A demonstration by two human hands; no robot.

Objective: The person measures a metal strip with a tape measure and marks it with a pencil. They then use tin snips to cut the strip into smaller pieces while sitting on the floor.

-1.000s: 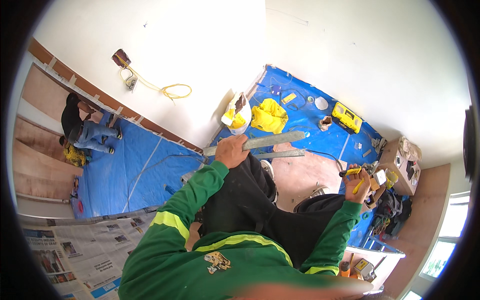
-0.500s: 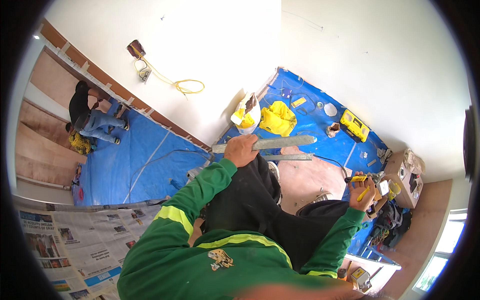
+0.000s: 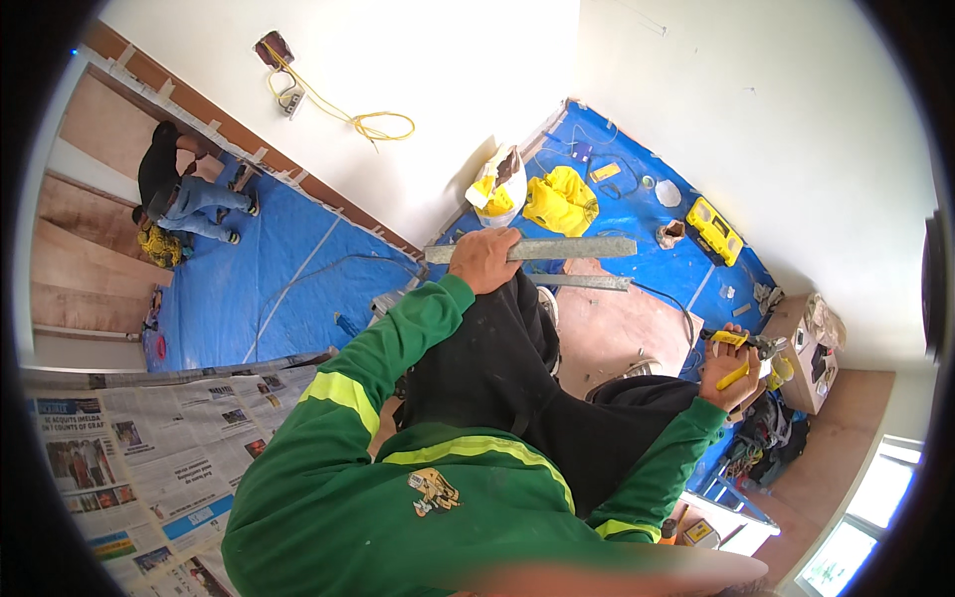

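My left hand (image 3: 485, 261) is closed around a long grey metal strip (image 3: 577, 248), held crosswise above my knee. The strip sticks out far to the right of my fist and a little to the left. Just below it runs a second narrow grey metal strip (image 3: 587, 282); whether the two are joined I cannot tell. Off to the right, my right hand (image 3: 726, 373) is closed on yellow-handled snips (image 3: 729, 338), palm turned up. The metal head of the snips points right, partly lost against the clutter behind it.
Blue sheeting (image 3: 298, 289) covers the floor, with a pinkish board (image 3: 622, 323) in front of me. Beyond are a white sack (image 3: 500, 189), yellow cloth (image 3: 562, 202) and a yellow case (image 3: 714, 231). Newspaper (image 3: 189, 458) covers a surface at left. A person (image 3: 184, 189) bends over far left.
The metal strip has levelled out slightly in my left hand. My right hand has turned a little and the snips' head now shows more to the right. The whole view has shifted slightly.
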